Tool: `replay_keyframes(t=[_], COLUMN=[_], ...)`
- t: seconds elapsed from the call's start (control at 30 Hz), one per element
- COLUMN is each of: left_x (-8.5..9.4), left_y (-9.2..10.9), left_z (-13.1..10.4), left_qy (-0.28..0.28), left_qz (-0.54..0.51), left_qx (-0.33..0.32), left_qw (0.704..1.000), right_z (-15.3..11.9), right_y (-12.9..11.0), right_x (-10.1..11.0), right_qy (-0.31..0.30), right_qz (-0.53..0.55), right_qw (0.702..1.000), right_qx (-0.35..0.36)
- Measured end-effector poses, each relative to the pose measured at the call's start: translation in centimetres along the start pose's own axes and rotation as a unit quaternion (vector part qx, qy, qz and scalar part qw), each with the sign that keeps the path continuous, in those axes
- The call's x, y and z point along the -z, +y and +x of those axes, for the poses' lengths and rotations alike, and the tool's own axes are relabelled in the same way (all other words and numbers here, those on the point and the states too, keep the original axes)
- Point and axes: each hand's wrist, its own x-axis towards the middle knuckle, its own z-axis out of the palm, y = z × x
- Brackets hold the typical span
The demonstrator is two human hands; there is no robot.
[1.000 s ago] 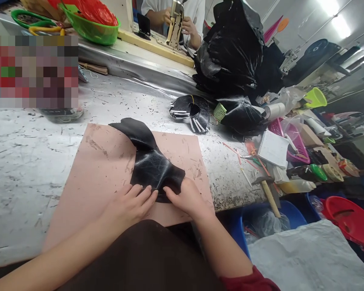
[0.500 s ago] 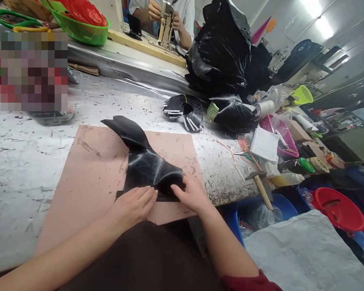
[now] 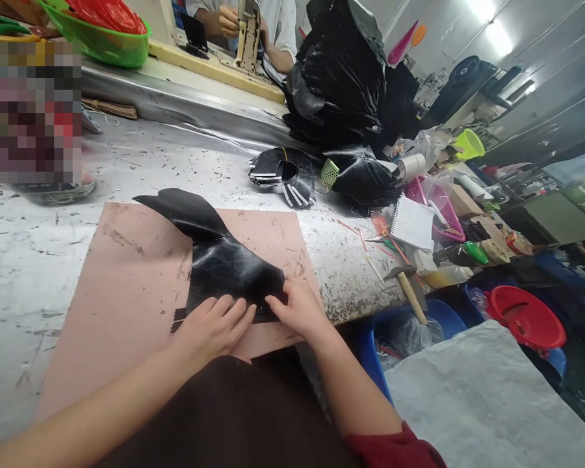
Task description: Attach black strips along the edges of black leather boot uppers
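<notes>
A glossy black leather piece [image 3: 224,266] lies on a pink sheet [image 3: 121,279], its narrow flap pointing to the upper left. My left hand [image 3: 219,325] rests flat on the lower edge of the leather, fingers slightly apart and bent. At the right edge, my right hand [image 3: 295,309] pinches the leather between thumb and fingers. A small dark strip end sticks out to the left of my left hand.
Behind are a black bundle with white-edged strips [image 3: 283,175] and a large black pile [image 3: 341,78]. A hammer [image 3: 412,296], notebook [image 3: 412,221] and pink basket [image 3: 441,208] are at right. A person works at a machine [image 3: 248,39] beyond.
The whole view has shifted, so things appear further left. My left hand's fingers have spread and bent a little; the leather near my right hand looks flatter.
</notes>
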Motion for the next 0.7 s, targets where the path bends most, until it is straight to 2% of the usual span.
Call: replay_keyframes(t=[0.07,0.2,0.27,0.33,0.37,0.43,0.47,0.5,0.53,0.57,0.6,0.67,0.7], left_x=[0.0,0.3,0.4,0.5,0.5,0.7,0.9,1.1,1.4,1.8,2.2,3.1,3.4], left_y=[0.1,0.2,0.4,0.7,1.0,1.4,1.6,1.7,1.8,1.8,1.7,1.5,1.5], left_z=[0.4,1.2,1.3,0.7,0.3,-0.8,-1.3,-1.6,-1.7,-1.7,-1.5,-0.8,-0.4], left_qy=[0.011,-0.003,0.019,0.049,0.057,0.048,0.032,0.010,-0.009,-0.018,-0.013,0.016,0.031], left_qz=[0.014,0.013,0.004,-0.036,-0.093,-0.243,-0.319,-0.399,-0.481,-0.560,-0.632,-0.743,-0.763], left_qx=[-0.012,-0.019,-0.013,0.033,0.083,0.203,0.260,0.313,0.360,0.403,0.442,0.501,0.518], left_qw=[1.000,1.000,1.000,0.998,0.990,0.947,0.911,0.862,0.799,0.724,0.636,0.444,0.385], right_z=[-0.1,-0.4,-0.6,-0.7,-0.8,-0.9,-1.0,-1.1,-1.2,-1.4,-1.5,-1.9,-2.0], right_y=[0.1,0.4,0.6,0.6,0.6,0.2,0.0,-0.4,-0.8,-1.3,-1.8,-2.6,-2.9], right_x=[-0.2,-0.6,-0.8,-0.9,-1.0,-1.3,-1.5,-1.8,-2.1,-2.4,-2.7,-3.2,-3.4], right_qy=[0.004,0.009,0.013,0.028,0.039,0.054,0.052,0.044,0.034,0.026,0.019,0.005,-0.006], right_qz=[0.008,0.022,0.040,0.100,0.145,0.259,0.320,0.379,0.433,0.476,0.507,0.542,0.549], right_qw=[1.000,1.000,0.999,0.995,0.989,0.964,0.946,0.924,0.901,0.878,0.860,0.837,0.832], right_qx=[0.010,0.011,0.009,0.015,0.019,0.021,0.015,0.001,-0.017,-0.037,-0.055,-0.076,-0.079])
